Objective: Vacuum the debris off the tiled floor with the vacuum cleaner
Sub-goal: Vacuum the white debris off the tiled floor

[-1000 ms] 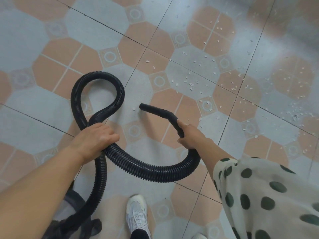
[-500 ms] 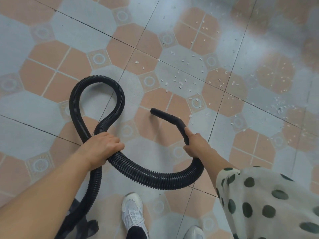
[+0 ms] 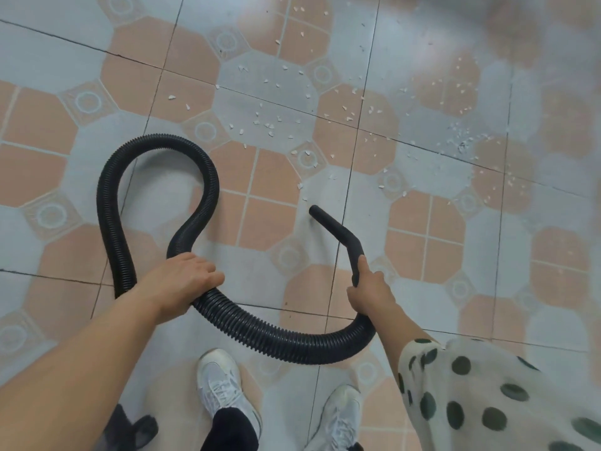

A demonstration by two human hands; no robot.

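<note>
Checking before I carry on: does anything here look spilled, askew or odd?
White debris is scattered across the floor beyond the nozzle. The hose curls into a big loop past the left hand, which may snag. Nothing looks damaged.

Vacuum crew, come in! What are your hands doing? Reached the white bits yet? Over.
Left hand grips the hose. Right hand grips the nozzle. Nozzle tip just short of the debris. Hose loop lies left, clear of the path.

Tiled floor (image 3: 48, 56): pale grey and peach octagon pattern, small ringed square insets (image 3: 87, 100), dark joint lines (image 3: 161, 79); soft glare (image 3: 432, 56) at upper right.
</note>
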